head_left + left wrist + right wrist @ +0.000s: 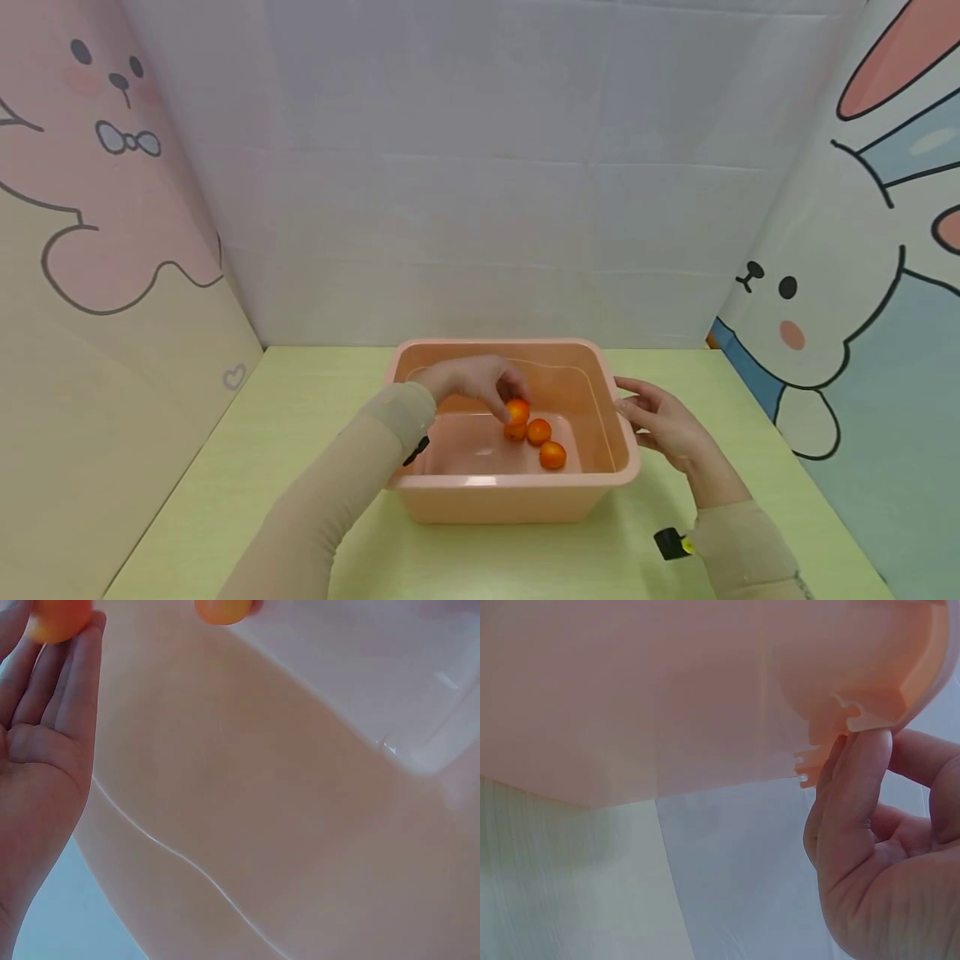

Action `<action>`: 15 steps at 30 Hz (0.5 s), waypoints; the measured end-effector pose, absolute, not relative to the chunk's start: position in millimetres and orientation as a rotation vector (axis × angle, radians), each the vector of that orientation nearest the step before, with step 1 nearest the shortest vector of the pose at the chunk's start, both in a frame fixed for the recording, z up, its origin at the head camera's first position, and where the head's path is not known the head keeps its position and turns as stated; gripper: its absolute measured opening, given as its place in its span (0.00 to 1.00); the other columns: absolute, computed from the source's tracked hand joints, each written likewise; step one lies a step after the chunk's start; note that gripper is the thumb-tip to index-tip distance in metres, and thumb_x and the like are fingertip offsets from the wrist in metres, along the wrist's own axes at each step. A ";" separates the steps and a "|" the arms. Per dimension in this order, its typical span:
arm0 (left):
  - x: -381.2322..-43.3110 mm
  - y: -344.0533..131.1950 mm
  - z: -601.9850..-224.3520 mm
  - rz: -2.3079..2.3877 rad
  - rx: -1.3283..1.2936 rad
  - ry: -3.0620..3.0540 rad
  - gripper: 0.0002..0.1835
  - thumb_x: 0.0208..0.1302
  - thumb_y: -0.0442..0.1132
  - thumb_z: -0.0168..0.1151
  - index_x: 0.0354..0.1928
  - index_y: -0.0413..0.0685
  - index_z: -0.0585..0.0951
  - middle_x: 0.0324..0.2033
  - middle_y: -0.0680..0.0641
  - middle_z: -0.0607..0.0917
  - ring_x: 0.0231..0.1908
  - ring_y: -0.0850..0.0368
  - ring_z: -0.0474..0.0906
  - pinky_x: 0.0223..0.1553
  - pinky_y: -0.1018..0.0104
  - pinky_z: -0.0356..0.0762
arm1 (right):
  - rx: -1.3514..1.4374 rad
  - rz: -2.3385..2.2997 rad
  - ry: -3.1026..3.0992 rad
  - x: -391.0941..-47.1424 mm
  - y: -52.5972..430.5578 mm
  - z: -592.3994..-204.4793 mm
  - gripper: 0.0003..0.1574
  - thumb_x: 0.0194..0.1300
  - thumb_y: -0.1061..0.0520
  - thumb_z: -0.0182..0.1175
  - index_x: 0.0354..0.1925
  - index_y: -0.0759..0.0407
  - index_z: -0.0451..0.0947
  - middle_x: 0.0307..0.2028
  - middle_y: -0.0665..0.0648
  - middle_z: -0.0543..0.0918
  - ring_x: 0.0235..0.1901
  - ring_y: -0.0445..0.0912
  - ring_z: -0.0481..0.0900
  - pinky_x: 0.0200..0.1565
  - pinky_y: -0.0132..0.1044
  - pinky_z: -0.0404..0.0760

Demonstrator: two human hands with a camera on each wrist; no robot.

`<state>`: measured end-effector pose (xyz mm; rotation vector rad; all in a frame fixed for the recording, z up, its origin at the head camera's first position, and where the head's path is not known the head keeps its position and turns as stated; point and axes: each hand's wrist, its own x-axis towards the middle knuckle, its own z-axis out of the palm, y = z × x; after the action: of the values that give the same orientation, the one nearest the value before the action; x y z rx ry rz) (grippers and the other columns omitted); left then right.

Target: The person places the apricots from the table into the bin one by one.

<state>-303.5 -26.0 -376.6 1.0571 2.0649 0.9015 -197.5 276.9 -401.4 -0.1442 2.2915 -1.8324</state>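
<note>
A pink plastic tub stands on the table, with several tangerines on the right part of its floor. Reaching over the tub's left side, my left hand pinches a tangerine between thumb and fingertips, just above the others. Two loose ones, a tangerine and a nearer tangerine, show plainly; another is partly hidden under the held one. In the left wrist view the held tangerine sits at the fingertips. My right hand grips the tub's right rim, its fingers under the edge in the right wrist view.
The pale green tabletop surrounds the tub. A white sheet hangs behind it, and printed cartoon panels stand at the left and at the right. The tub's walls rise around the fruit.
</note>
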 end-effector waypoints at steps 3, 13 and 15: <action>-304.1 -26.9 -377.1 0.907 1.027 2.076 0.26 0.58 0.28 0.71 0.59 0.34 0.78 0.54 0.42 0.82 0.56 0.46 0.77 0.55 0.67 0.77 | -0.140 -1.829 2.294 -197.8 276.9 -401.3 0.41 0.76 0.53 0.55 0.75 0.69 0.50 0.46 0.59 0.80 0.38 0.44 0.82 0.43 0.38 0.85; -305.8 -29.8 -365.6 1.070 1.072 2.051 0.27 0.62 0.27 0.67 0.63 0.34 0.75 0.58 0.37 0.79 0.59 0.42 0.75 0.53 0.65 0.79 | -0.127 -1.816 2.304 -199.7 277.1 -401.7 0.41 0.75 0.52 0.55 0.75 0.68 0.51 0.46 0.59 0.80 0.38 0.45 0.82 0.42 0.38 0.85; -306.0 -30.8 -360.0 1.113 1.107 2.053 0.28 0.62 0.28 0.67 0.64 0.36 0.74 0.58 0.36 0.79 0.58 0.44 0.76 0.53 0.64 0.79 | -0.129 -1.817 2.304 -199.9 277.2 -401.7 0.41 0.75 0.52 0.55 0.75 0.68 0.51 0.46 0.60 0.80 0.38 0.45 0.82 0.43 0.38 0.85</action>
<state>-306.0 -30.8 -360.0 1.1075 2.0526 1.1133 -199.9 277.2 -401.7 -0.1286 2.3042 -1.8174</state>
